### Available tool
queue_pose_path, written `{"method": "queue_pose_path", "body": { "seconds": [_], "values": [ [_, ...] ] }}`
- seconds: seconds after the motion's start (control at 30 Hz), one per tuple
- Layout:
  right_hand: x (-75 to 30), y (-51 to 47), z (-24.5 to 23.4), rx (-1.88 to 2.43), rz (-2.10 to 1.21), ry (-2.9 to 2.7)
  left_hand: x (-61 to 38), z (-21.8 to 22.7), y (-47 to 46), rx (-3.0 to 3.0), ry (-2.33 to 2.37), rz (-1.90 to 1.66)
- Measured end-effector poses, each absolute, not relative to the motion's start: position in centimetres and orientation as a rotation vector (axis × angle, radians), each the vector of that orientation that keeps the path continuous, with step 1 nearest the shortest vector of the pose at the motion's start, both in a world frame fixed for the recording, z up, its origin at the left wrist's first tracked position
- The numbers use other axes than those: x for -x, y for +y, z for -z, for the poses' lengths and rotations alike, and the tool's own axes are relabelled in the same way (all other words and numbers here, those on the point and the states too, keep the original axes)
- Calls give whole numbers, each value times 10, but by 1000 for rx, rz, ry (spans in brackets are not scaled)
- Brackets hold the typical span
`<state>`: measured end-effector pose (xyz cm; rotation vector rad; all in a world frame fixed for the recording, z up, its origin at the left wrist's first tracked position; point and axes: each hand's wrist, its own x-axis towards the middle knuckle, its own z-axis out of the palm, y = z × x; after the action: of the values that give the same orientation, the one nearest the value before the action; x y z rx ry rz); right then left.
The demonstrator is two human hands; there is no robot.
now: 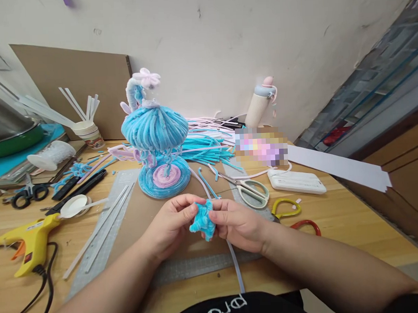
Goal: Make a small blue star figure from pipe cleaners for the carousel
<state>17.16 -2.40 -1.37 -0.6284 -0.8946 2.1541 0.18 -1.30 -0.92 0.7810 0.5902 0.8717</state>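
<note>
Between my two hands is a small light-blue fuzzy pipe-cleaner piece (pixel 202 220) with stubby points, held above the brown board (pixel 129 245). My left hand (pixel 172 222) pinches its left side between thumb and fingers. From the other side my right hand (pixel 237 222) grips it, thumb pressed on the front. A pale pipe cleaner (pixel 235 266) runs beneath my right hand toward the table's front edge. Just beyond my hands stands a blue and pink pipe-cleaner lamp shape (pixel 155 129) on a round coiled base (pixel 164 179).
Scissors with pale handles (pixel 254 193) and yellow-and-red-handled pliers (pixel 286 208) lie to the right, near a white power bank (pixel 296 181). On the left are a yellow glue gun (pixel 31 242), black scissors (pixel 29 192) and a paper cup (pixel 88 133). Blue pipe cleaners (pixel 205 149) lie behind.
</note>
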Motion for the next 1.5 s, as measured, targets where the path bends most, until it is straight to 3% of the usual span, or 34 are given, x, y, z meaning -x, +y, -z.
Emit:
{"method": "queue_pose_path", "body": {
  "seconds": [0.87, 1.1, 1.3, 1.5],
  "values": [
    [-168, -29, 14, 668, -2112, -814, -4, 9, -15, -853, 529, -860],
    [-169, -22, 15, 808, -1929, -529, -11, 16, -14, -881, 676, -1123],
    [-169, -24, 18, 761, -2173, -550, -10, 16, -14, -882, 747, -1080],
    [-168, -26, 17, 772, -2170, -574, -8, 14, -15, -856, 763, -980]
  ]
}}
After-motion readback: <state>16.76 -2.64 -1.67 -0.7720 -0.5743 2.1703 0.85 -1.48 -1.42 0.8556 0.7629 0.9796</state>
